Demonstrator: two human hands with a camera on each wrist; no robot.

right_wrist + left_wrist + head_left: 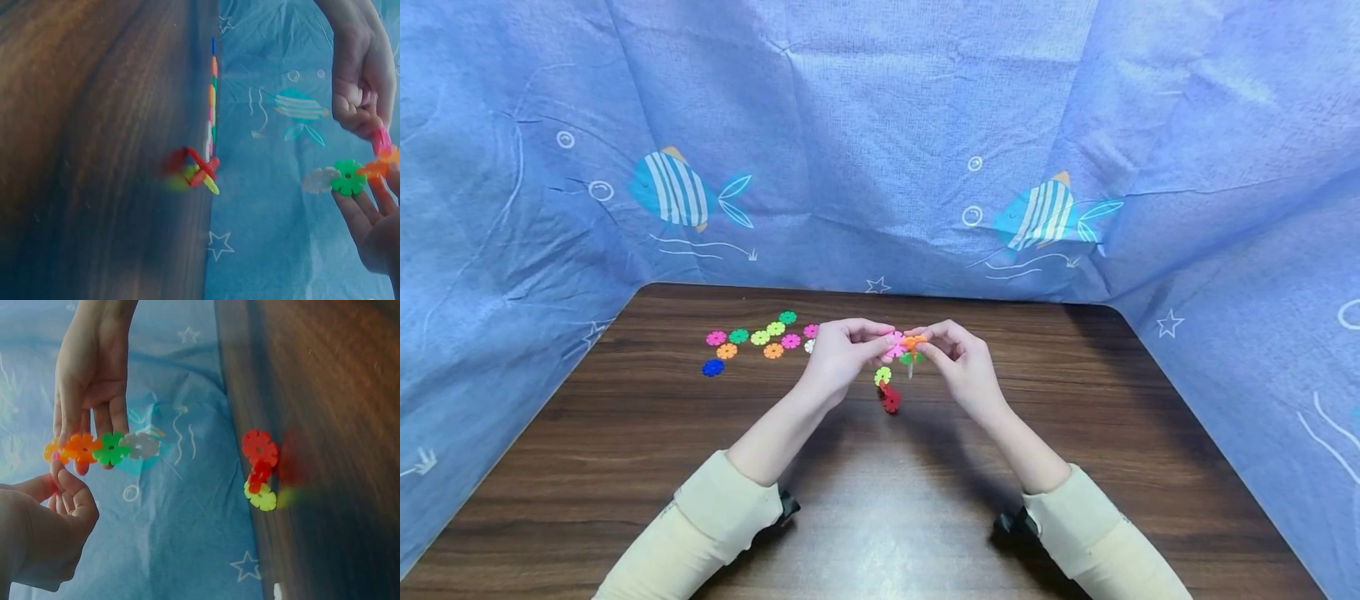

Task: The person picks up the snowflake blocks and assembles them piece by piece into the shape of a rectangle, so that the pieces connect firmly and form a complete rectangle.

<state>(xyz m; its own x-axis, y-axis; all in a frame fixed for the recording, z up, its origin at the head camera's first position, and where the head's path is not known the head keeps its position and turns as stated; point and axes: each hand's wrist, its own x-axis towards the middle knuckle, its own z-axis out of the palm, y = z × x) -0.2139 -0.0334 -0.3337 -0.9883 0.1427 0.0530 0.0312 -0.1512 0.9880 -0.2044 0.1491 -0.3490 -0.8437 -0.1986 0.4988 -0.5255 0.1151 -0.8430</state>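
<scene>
My left hand (841, 357) pinches a pink flower-shaped interlocking disc (895, 344) between thumb and fingertips. Opposite it, my right hand (967, 373) grips a short chain of joined discs by its orange discs (82, 447). Farther along that chain come a green disc (348, 177) and a greyish-white disc (144, 445) at the free end. The pink disc meets the orange end of the chain, both held up above the table. Below the hands, on the tabletop, two red discs (891, 400) are joined with a yellow-green disc (883, 377).
Left of the hands, several loose discs lie flat on the brown wooden table (625, 467), among them a blue disc (712, 367), an orange disc (726, 351) and a green disc (787, 317). A blue fish-print curtain (880, 125) hangs behind the table and along its sides.
</scene>
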